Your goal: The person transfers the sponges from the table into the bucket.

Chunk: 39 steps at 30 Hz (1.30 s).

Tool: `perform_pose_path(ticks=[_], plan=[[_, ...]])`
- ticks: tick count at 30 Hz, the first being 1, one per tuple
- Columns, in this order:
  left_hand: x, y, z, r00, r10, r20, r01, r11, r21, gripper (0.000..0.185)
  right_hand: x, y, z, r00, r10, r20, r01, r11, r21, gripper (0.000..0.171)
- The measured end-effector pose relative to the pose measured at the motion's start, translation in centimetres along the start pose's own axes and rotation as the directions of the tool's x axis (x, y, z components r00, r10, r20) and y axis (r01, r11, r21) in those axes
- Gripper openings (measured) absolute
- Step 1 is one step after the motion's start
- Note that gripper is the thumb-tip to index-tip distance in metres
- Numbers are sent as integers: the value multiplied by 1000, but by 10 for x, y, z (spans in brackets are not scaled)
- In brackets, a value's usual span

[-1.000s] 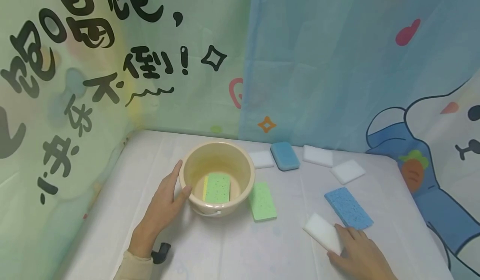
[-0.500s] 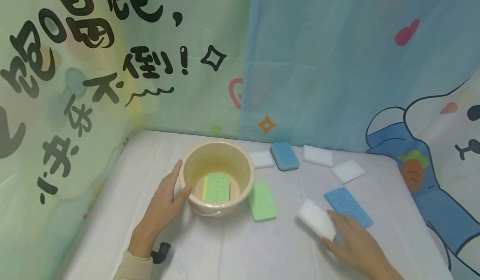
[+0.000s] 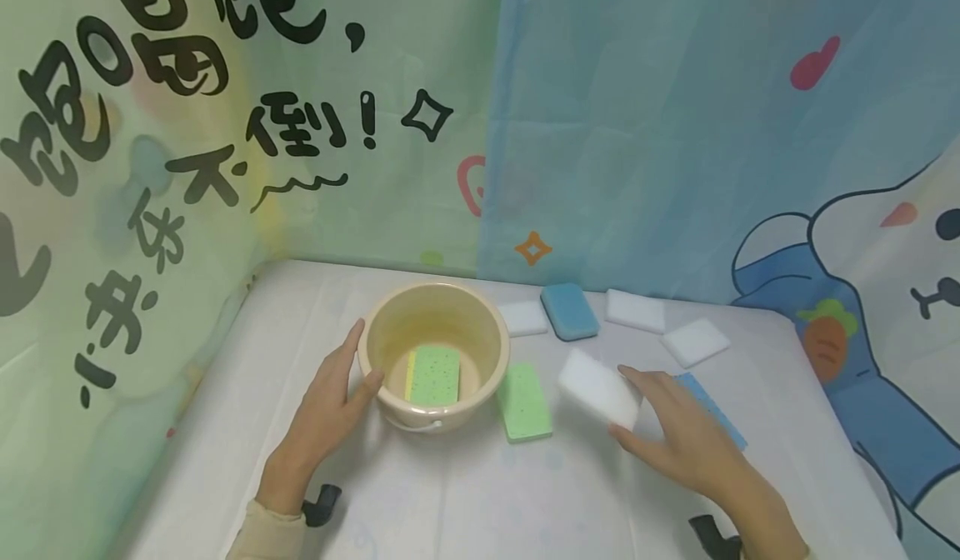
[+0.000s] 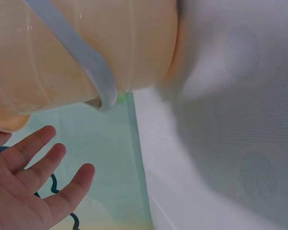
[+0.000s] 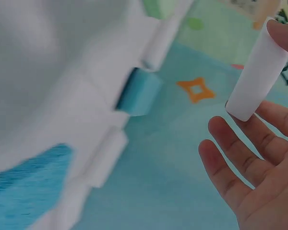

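A beige bucket [image 3: 435, 317] stands on the white table [image 3: 465, 493] with a green sponge [image 3: 433, 375] lying inside it. My left hand [image 3: 330, 406] rests against the bucket's left wall, thumb on its side and fingers straight; in the left wrist view the bucket [image 4: 77, 52] and its grey handle [image 4: 81, 57] fill the top. My right hand [image 3: 675, 435] holds a white sponge [image 3: 597, 388] lifted off the table, right of the bucket; in the right wrist view the white sponge [image 5: 258, 72] is pinched between thumb and fingers.
A green sponge [image 3: 525, 402] lies just right of the bucket. A blue speckled sponge [image 3: 716, 414] is partly hidden behind my right hand. Further back lie a blue sponge [image 3: 569, 311] and three white sponges [image 3: 635, 311]. Printed curtains close in the back and left.
My right hand has lifted the white sponge from the table's front right and carried it left and up toward the bucket. The left hand and bucket have not moved.
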State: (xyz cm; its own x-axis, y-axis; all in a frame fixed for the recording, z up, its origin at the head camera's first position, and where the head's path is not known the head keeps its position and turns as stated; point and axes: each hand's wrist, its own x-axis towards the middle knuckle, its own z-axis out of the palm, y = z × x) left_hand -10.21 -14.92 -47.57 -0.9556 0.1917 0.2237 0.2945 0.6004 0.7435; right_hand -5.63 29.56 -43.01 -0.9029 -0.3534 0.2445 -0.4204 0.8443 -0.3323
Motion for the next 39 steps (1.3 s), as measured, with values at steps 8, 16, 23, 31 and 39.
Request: perform_pose_path(ticks=[8, 16, 23, 31, 39], plan=[[0, 0, 0, 1000, -7, 1, 7, 1000, 0, 73, 40, -17, -16, 972, -217, -94, 213, 976, -48, 72], [1, 1, 0, 1000, -10, 2, 10, 1000, 0, 72, 73, -38, -17, 932, -342, -122, 341, 940, -34, 74], [0, 1, 0, 1000, -24, 2, 24, 1000, 11, 72, 96, -51, -14, 924, -368, -104, 371, 929, 4, 77], [-1, 2, -1, 999, -32, 3, 32, 999, 9, 72, 114, -64, -7, 939, -343, -28, 344, 938, 46, 74], [0, 0, 0, 1000, -25, 4, 25, 1000, 8, 72, 135, -78, -2, 919, -393, 1, 393, 917, 65, 72]])
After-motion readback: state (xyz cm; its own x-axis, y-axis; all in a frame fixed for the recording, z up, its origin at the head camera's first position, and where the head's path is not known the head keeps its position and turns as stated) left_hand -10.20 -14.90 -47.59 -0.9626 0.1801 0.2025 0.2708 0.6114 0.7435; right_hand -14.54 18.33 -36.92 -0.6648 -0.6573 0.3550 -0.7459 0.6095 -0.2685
